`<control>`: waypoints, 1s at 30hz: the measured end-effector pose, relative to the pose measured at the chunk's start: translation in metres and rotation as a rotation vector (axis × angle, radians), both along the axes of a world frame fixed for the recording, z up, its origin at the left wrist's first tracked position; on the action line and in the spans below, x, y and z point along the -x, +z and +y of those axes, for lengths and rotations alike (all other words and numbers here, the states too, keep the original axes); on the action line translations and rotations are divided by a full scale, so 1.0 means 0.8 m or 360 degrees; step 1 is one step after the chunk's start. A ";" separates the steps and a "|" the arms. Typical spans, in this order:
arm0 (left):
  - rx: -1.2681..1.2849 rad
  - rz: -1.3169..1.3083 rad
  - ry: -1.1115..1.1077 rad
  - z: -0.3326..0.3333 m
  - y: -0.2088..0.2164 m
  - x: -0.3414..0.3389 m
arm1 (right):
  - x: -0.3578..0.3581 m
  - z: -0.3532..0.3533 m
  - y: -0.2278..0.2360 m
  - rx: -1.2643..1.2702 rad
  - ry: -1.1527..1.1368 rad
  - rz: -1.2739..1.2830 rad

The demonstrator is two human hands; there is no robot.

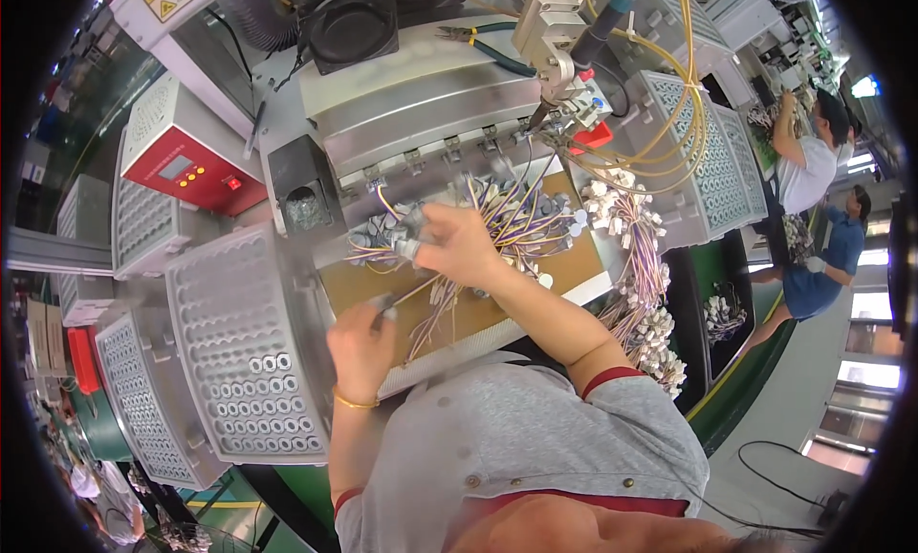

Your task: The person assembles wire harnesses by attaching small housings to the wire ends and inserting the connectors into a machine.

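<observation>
My right hand (461, 249) is closed over the brown work board (564, 271), its fingertips around a small grey wired part near the left end of a wire bundle. Lower and to the left, my left hand (361, 350) is closed, with a small grey piece (383, 306) at its fingertips; motion blurs it, so its kind is unclear. Purple and yellow wires with grey round ends (540, 214) fan out beyond my right hand. Several loose wires (440, 309) lie on the board between my hands. A metal fixture bar (430, 175) with small clamps runs along the board's far side.
To the left stands a grey tray (239, 343) with rows of ring-shaped parts, below a red-and-white control box (191, 156). White-connector wire bundles (636, 266) hang at right. Pliers (488, 46) lie atop the machine. Two co-workers (813, 161) are at far right.
</observation>
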State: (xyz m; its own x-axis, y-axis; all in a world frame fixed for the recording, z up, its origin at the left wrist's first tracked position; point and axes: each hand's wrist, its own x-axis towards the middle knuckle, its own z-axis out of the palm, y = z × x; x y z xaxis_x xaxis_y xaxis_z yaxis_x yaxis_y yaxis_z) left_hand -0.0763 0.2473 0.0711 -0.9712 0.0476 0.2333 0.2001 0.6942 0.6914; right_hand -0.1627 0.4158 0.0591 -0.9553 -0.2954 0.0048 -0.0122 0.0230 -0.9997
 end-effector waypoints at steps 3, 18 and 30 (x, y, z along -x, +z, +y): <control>0.0012 0.0081 0.0093 -0.010 -0.002 -0.007 | 0.006 -0.001 -0.003 -0.0010 -0.0178 0.0026; -0.0684 -0.0274 0.0132 -0.011 0.001 -0.009 | 0.032 0.002 -0.025 0.0513 -0.0823 -0.0143; -0.0727 -0.0190 0.0163 -0.009 -0.004 -0.011 | 0.027 -0.021 -0.003 0.0629 -0.0791 -0.0172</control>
State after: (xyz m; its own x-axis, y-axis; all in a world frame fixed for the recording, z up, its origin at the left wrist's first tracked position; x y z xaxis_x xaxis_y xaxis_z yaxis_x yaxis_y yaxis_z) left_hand -0.0672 0.2398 0.0680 -0.9869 -0.1308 0.0945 0.0471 0.3262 0.9441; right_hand -0.1847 0.3993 0.0566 -0.9790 0.1872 -0.0812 0.0062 -0.3705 -0.9288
